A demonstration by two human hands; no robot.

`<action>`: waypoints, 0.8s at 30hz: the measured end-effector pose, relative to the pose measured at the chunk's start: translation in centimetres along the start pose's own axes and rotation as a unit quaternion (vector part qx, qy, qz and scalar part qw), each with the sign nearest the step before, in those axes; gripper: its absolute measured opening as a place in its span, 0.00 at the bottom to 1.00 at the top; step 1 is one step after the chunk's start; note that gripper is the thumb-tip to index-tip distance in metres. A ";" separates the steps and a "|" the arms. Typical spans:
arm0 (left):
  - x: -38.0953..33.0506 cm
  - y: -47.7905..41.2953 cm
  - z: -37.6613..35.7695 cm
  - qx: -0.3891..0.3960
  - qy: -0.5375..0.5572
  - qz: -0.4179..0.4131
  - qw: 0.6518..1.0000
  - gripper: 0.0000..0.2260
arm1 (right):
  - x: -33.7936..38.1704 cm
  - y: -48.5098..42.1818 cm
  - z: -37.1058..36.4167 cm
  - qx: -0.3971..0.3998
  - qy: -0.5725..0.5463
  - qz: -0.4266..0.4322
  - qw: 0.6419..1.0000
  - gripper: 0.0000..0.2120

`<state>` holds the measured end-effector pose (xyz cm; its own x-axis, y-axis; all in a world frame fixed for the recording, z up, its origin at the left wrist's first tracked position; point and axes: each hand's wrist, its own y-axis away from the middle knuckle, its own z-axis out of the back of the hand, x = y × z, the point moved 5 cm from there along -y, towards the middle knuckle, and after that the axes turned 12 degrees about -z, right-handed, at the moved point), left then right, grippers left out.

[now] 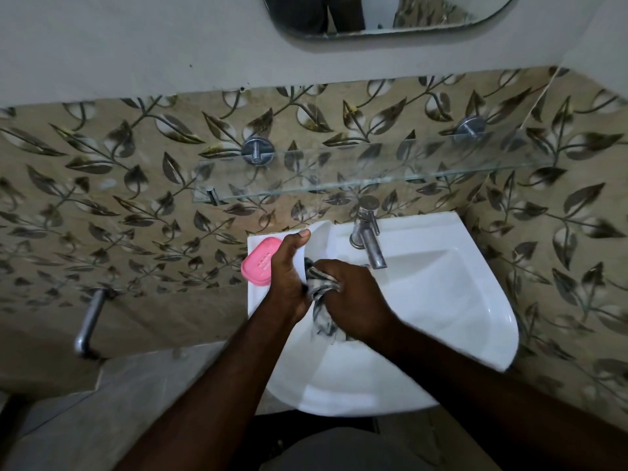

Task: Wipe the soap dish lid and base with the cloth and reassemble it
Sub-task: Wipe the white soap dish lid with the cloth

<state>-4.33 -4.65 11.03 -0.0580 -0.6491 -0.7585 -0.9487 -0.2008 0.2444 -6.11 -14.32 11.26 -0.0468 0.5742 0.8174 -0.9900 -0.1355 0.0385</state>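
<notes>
A white wall-hung basin [475,300] stands against a wall of beige tiles [136,185] printed with dark leaves on winding stems. Above the tiles the wall is plain grey plaster [136,45]. The lower edge of a round-cornered mirror [373,15] shows at the top. A clear glass shelf [373,171] hangs between the mirror and the basin on two round metal brackets [257,150]. Just under it, a dull metal tap [368,239] rises from the middle of the basin's back edge, with its spout reaching out over the bowl. To the left of the basin, low on the tiles, a bent metal pipe [89,321] comes out of the wall. Below that lies grey floor [102,419]. The soap dish [256,263] is bright pink, an oblong with rounded corners and a few short slots in its upper face. It lies flat on the ledge at the basin's back left corner, set at a slant to the edges. Only one pink piece shows, and whether lid and base are joined cannot be told. The left hand [289,277] lies over the dish's right end, with the thumb stretched toward the back edge. Its fingers are tucked out of sight on the cloth side, so what they hold, if anything, cannot be told. The right hand [353,300] is fisted round a grey and white striped cloth [321,287]. The cloth is bunched between the two hands over the bowl's left rim, and a tail of it hangs down into the bowl.
</notes>
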 end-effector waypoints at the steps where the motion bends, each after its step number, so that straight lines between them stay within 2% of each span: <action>1: -0.1 -0.1 0.1 -0.002 -0.007 0.000 1.000 0.19 | 0.7 0.7 0.0 0.000 0.006 0.040 0.999 0.17; 3: -0.1 -0.1 0.0 0.013 0.005 0.012 1.000 0.20 | 0.7 0.9 0.4 -0.008 0.066 0.114 0.991 0.21; 4: 0.0 0.0 -0.1 0.019 0.013 0.017 1.000 0.21 | 0.1 0.6 0.6 -0.008 0.111 0.125 0.986 0.22; 6: 0.2 0.3 -0.3 0.019 0.019 0.017 0.999 0.22 | -1.5 -0.5 1.4 -0.025 0.168 0.087 0.982 0.22; 8: 0.6 0.4 -0.2 0.004 0.005 0.015 1.000 0.17 | -2.3 -1.1 1.9 -0.041 0.149 0.046 0.987 0.21; 9: 0.5 0.7 -0.4 -0.001 0.004 0.010 1.000 0.11 | -2.1 -1.1 1.7 -0.043 0.115 0.019 0.992 0.19; 10: 0.4 0.8 -0.5 -0.006 -0.005 0.008 1.000 0.10 | -1.8 -1.0 1.3 -0.035 0.070 -0.012 0.997 0.17; 12: 0.3 0.7 -0.6 0.003 -0.027 0.002 1.000 0.11 | -0.7 -0.4 0.6 -0.015 -0.014 -0.040 0.999 0.12; 13: 0.5 0.4 -0.5 0.016 -0.023 0.006 1.000 0.18 | -0.1 0.1 0.3 -0.006 -0.034 -0.029 0.999 0.11; 14: 0.3 0.4 -0.7 0.027 -0.012 0.009 1.000 0.23 | 0.5 0.7 0.2 0.005 -0.033 0.000 0.999 0.10; 15: 0.2 0.4 -0.7 0.031 -0.009 0.013 0.999 0.24 | 0.7 0.9 0.3 0.012 -0.010 0.039 0.999 0.11; 17: 0.0 0.3 -0.5 0.021 -0.008 0.016 1.000 0.20 | -0.2 0.4 0.5 0.018 0.068 0.094 0.993 0.17; 20: 0.3 0.1 -0.5 0.010 -0.004 -0.004 1.000 0.21 | -2.4 -1.3 1.6 -0.012 0.131 0.057 0.990 0.20; 24: 0.7 0.2 -0.8 0.028 -0.014 -0.002 1.000 0.25 | -1.4 -1.2 0.6 -0.015 0.041 -0.033 0.999 0.13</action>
<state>-4.31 -5.71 11.00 -0.0610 -0.6280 -0.7758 -0.9648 -0.1621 0.2070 -4.75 -15.43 10.38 0.0086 0.6455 0.7637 -0.9947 -0.0724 0.0724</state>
